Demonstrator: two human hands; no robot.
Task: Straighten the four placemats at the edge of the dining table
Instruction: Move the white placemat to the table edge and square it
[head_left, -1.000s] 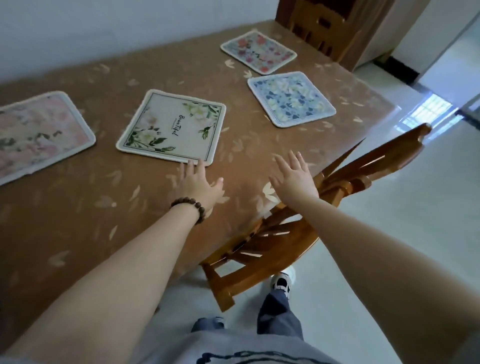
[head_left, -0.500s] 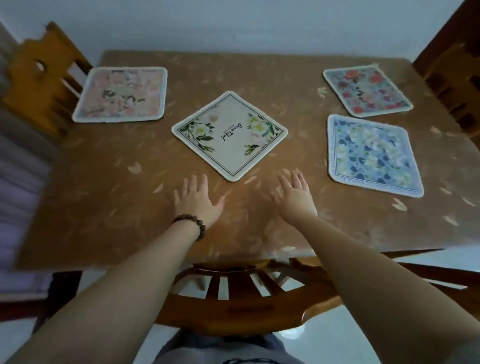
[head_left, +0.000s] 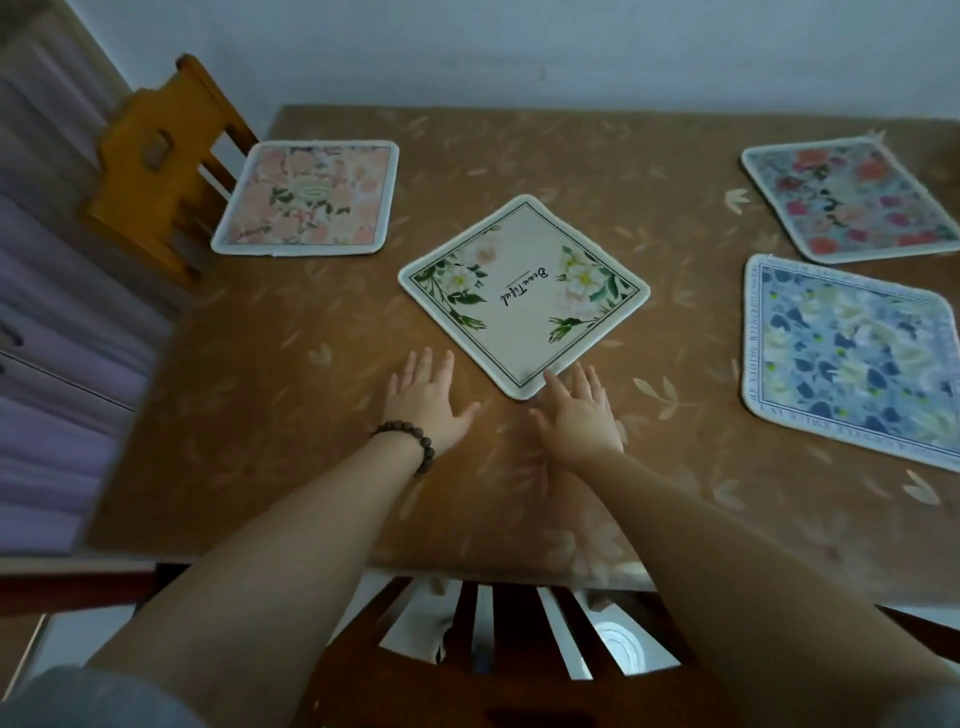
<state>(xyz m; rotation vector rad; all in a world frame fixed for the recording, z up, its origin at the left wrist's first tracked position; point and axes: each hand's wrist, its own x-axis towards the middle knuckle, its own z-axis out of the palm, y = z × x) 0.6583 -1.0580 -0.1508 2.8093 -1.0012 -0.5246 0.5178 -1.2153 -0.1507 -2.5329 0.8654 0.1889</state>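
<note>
Four placemats lie on the brown dining table (head_left: 260, 415). A white floral placemat (head_left: 524, 293) sits in the middle, turned like a diamond. A pink floral placemat (head_left: 306, 200) lies square at the far left. At the far right are a red floral placemat (head_left: 852, 200) and, nearer, a blue floral placemat (head_left: 847, 353), both skewed. My left hand (head_left: 428, 402), with a bead bracelet, is flat and open just left of the white mat's near corner. My right hand (head_left: 579, 415) is open, its fingertips at that corner.
A wooden chair (head_left: 156, 161) stands at the table's far left end. Another wooden chair back (head_left: 493, 639) is tucked under the near edge, right below my arms. A pale wall runs behind the table.
My view has swung from the table's side to face it squarely and moved closer. Both open hands have come nearer the white mat's near corner, the right one reaching it.
</note>
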